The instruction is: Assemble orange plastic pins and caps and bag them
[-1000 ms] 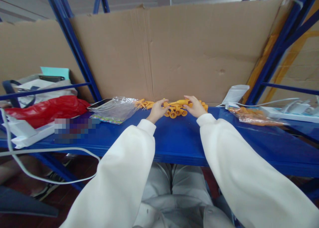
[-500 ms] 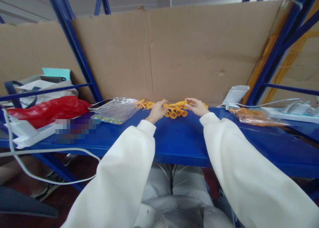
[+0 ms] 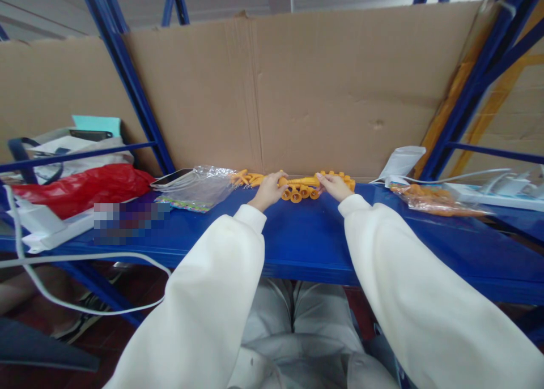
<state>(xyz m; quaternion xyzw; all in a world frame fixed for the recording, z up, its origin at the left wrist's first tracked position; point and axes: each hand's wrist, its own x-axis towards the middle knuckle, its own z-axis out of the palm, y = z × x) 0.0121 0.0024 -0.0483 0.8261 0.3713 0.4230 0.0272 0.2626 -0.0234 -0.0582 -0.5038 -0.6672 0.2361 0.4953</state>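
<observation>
My left hand (image 3: 268, 191) is closed, its fingertips pinching the left end of a slim orange plastic piece (image 3: 301, 181). At the other end, the fingers of my right hand (image 3: 335, 186) are closed on the same piece. Just below it lie several orange cone-shaped plastic parts (image 3: 296, 196), their hollow round mouths facing me. To the right and behind my right hand is a row of knobby orange parts (image 3: 346, 179), partly covered by the hand. Left of my left hand, a pile of thin orange pieces (image 3: 244, 178) lies on the blue shelf (image 3: 306, 236).
A clear plastic bag (image 3: 208, 188) and a phone (image 3: 172, 178) lie to the left, near a red bag (image 3: 93, 186) and a white power strip (image 3: 63, 230). At right sit a bag of orange parts (image 3: 437, 198) and another power strip (image 3: 484, 193). Cardboard (image 3: 318, 89) stands behind.
My right hand has shifted slightly left, toward my left hand, uncovering more of the orange row behind it. My left hand stays almost in place.
</observation>
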